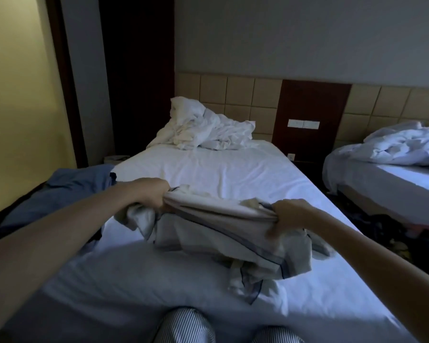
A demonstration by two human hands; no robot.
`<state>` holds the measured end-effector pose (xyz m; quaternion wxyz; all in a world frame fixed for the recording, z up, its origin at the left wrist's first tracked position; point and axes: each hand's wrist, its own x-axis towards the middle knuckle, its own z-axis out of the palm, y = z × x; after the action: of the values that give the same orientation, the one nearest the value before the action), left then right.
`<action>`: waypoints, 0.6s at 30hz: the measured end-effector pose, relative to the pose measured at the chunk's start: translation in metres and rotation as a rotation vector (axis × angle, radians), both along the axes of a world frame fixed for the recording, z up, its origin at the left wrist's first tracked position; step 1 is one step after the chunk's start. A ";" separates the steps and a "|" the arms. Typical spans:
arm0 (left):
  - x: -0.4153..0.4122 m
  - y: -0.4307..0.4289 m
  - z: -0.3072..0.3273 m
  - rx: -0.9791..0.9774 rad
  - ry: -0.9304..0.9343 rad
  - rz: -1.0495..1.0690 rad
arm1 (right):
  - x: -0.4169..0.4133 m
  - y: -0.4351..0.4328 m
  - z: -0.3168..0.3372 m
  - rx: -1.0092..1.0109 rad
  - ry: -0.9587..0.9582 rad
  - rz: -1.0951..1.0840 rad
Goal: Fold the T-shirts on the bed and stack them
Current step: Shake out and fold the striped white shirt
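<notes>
Both hands are on the white T-shirt (208, 233), which is held just above the bed (208, 164) with its lower folds dragging on the sheet. The left hand (154, 195) has its grip bunched round one end, and the right hand (286, 215) pinches the other. A blue garment (60, 194) lies crumpled at the left edge, and a rumpled duvet (208, 129) is heaped by the headboard.

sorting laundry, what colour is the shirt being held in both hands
White with dark blue trim lines, on the T-shirt; the head view shows it.
</notes>
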<state>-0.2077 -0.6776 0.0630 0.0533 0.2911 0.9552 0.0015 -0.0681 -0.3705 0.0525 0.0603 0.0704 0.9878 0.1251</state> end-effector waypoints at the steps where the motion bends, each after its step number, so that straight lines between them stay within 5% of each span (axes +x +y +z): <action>1: 0.002 0.001 -0.001 0.069 -0.021 0.012 | 0.000 -0.002 -0.004 0.071 0.041 -0.001; 9: 0.005 -0.003 0.028 0.514 -0.113 -0.080 | -0.008 0.015 0.047 -0.330 0.303 -0.068; 18: 0.014 0.000 0.071 0.204 0.219 -0.111 | 0.007 0.015 0.081 0.265 0.311 -0.016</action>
<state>-0.1936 -0.6781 0.1338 -0.0809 0.3457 0.9327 0.0636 -0.0609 -0.3552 0.1338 -0.1019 0.1041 0.9595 0.2411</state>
